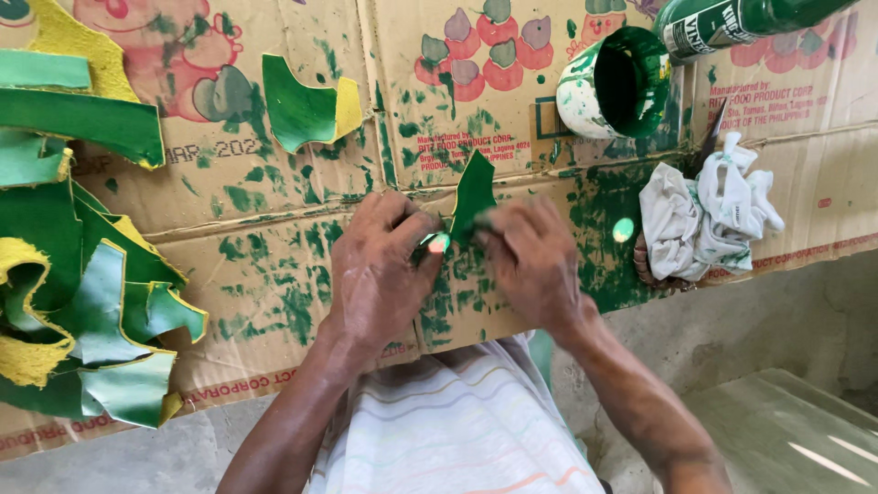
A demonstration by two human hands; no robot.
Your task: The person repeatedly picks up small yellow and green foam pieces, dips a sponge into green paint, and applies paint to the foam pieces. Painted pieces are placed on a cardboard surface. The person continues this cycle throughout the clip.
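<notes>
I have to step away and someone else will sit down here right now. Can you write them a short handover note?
Left hand and right hand both pinch one green-painted leaf-shaped piece over the paint-smeared cardboard sheet.
Open cup of green paint stands at the far right, a green bottle beside it, a stained white rag to the right of the hands.
Done: a pile of green pieces with yellow edges lies at left, one more farther up the sheet.
Left: the piece in hand; how fully it is painted cannot be told.
</notes>
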